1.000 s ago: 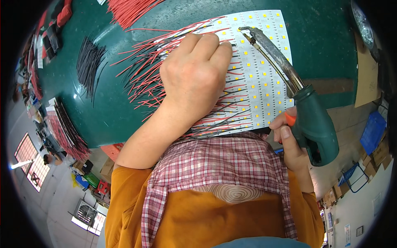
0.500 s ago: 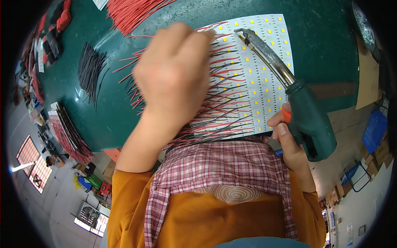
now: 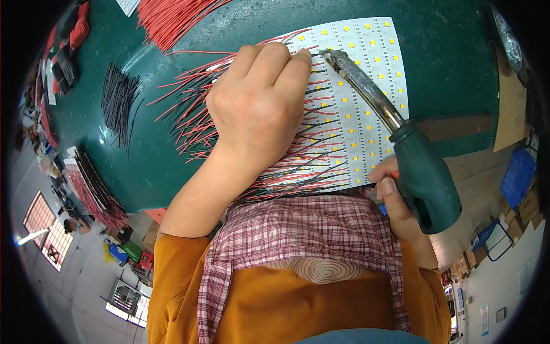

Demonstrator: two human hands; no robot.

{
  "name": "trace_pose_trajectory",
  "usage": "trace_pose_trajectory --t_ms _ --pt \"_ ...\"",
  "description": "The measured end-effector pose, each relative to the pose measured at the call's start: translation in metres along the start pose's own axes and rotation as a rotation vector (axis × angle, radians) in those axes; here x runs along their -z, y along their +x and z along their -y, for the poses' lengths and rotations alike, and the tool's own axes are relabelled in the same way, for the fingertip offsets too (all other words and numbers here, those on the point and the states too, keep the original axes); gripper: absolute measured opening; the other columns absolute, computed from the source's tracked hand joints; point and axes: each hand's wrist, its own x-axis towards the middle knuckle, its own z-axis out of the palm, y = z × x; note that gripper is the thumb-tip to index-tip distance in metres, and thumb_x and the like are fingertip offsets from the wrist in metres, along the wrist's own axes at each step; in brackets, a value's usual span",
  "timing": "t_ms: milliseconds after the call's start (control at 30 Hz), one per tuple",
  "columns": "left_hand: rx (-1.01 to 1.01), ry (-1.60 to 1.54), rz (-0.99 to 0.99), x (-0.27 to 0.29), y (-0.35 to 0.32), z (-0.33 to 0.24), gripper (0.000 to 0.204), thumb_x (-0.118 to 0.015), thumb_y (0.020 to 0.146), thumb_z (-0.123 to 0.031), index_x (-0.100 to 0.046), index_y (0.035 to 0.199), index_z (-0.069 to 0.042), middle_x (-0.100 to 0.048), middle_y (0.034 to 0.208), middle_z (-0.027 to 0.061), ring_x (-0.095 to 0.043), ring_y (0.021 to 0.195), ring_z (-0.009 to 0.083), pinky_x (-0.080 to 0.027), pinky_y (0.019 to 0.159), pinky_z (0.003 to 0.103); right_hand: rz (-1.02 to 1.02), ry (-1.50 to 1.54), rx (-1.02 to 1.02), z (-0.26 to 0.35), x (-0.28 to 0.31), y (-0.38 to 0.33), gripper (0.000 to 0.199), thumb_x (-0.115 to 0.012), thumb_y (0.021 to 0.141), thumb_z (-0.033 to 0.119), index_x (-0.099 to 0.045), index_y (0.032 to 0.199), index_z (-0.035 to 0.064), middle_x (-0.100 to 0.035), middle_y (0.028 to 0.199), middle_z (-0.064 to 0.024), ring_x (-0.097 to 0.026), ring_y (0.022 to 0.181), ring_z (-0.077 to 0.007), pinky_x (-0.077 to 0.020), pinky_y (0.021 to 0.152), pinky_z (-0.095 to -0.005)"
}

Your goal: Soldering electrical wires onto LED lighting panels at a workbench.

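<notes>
Centrally in the head view, the left hand [image 3: 260, 106] lies knuckles-up over the white LED strip panel [image 3: 358, 97], its fingers curled and pressed together, the fingertips pinching the end of a thin wire [image 3: 314, 53] near the panel's upper edge. Just beside those fingertips sits the metal tip of the soldering gun [image 3: 401, 149], whose barrel runs diagonally down to the right into a bulky dark green grip. The right hand [image 3: 401, 209] is wrapped around that grip at the right of the frame, index finger bent against it near an orange trigger. Rows of red and black wires [image 3: 309, 146] fan leftward off the panel across the green table [image 3: 160, 155]. At the upper left of the frame lie a loose bundle of black wires [image 3: 119, 100] and, higher up, a sheaf of red wires [image 3: 172, 17]. Along the lower edge are the person's checked apron and orange shirt.
</notes>
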Motion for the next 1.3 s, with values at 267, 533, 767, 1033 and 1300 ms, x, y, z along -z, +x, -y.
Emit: trace_pose_trajectory --t_ms 267,533,767,1033,1300 --pt "-0.017 0.094 0.027 -0.001 0.003 -0.001 0.019 -0.062 0.062 -0.01 -0.065 0.081 -0.009 -0.056 0.075 -0.0002 -0.057 0.069 0.0161 -0.045 0.048 0.026 -0.009 0.144 -0.043 0.003 -0.001 0.002 0.007 -0.06 0.081 0.001 -0.063 0.088 0.0034 -0.064 0.084 -0.0047 -0.06 0.076 -0.0171 -0.0481 0.069 -0.0294" --pt "0.035 0.063 0.073 0.003 0.006 0.003 0.021 -0.065 0.065 -0.004 -0.067 0.086 -0.008 -0.056 0.075 0.0017 -0.056 0.068 0.0187 -0.046 0.055 0.03 0.026 0.242 -0.057 0.008 0.0 0.013 0.007 -0.056 0.087 0.005 -0.061 0.091 0.0012 -0.061 0.083 -0.003 -0.055 0.075 -0.0117 -0.046 0.068 -0.0269" --pt "0.296 0.223 0.006 0.044 0.016 0.06 0.014 -0.061 0.075 0.0 -0.065 0.087 -0.008 -0.058 0.075 0.0076 -0.059 0.068 0.0277 -0.046 0.058 0.037 0.031 0.111 0.108 0.003 -0.001 0.025 0.031 -0.05 0.092 0.006 -0.045 0.122 -0.0034 -0.062 0.087 -0.0096 -0.047 0.064 -0.0084 -0.0424 0.06 -0.0241" --pt "0.163 -0.122 0.039 0.003 0.024 0.016 0.012 -0.067 0.071 0.003 -0.066 0.081 -0.005 -0.06 0.074 0.0051 -0.057 0.068 0.0231 -0.045 0.06 0.032 0.043 0.128 0.15 0.001 -0.008 0.026 0.028 -0.051 0.092 0.007 -0.047 0.118 -0.0016 -0.062 0.089 -0.0094 -0.047 0.065 -0.0081 -0.0424 0.061 -0.0237" --pt "0.121 -0.001 0.036 -0.001 0.025 0.017 0.012 -0.068 0.071 -0.002 -0.068 0.081 -0.009 -0.057 0.07 0.0021 -0.055 0.064 0.0209 -0.045 0.056 0.032 0.017 0.131 0.096 0.011 -0.009 0.026 0.012 -0.053 0.091 0.01 -0.054 0.1 0.0013 -0.06 0.086 -0.0072 -0.047 0.065 -0.0072 -0.0416 0.061 -0.0227"
